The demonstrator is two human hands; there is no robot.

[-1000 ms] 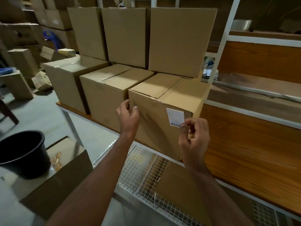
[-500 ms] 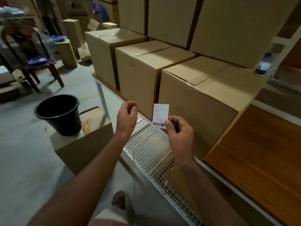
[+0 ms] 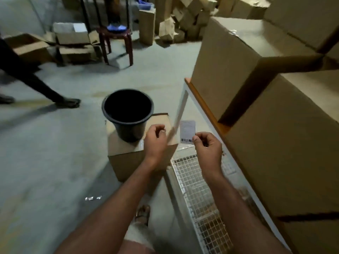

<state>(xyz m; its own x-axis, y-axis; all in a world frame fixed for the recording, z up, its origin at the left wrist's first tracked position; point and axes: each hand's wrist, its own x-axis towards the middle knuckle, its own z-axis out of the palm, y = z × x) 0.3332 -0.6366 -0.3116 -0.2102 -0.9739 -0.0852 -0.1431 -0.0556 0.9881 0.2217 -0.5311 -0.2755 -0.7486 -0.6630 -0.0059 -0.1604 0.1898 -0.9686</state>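
Note:
My right hand [image 3: 207, 146] pinches the lower right corner of a small white barcode label [image 3: 187, 132] and holds it upright in the air. My left hand [image 3: 156, 142] hovers just left of the label with its fingers curled and nothing in it. A black bucket [image 3: 127, 114] stands on a low cardboard box [image 3: 126, 158] on the floor, just beyond and left of my hands. Large cardboard boxes [image 3: 275, 143] fill the wooden shelf [image 3: 203, 105] on my right.
A wire-mesh lower shelf [image 3: 201, 195] runs below my right arm. Another person's legs [image 3: 34, 83] cross the floor at far left. A dark red stool [image 3: 117, 43] and piles of boxes [image 3: 183, 21] stand at the back. My sandalled foot [image 3: 143, 214] is below.
The label came off the box front in my right hand. My view swung left and down toward the bucket, and both hands moved away from the shelf boxes.

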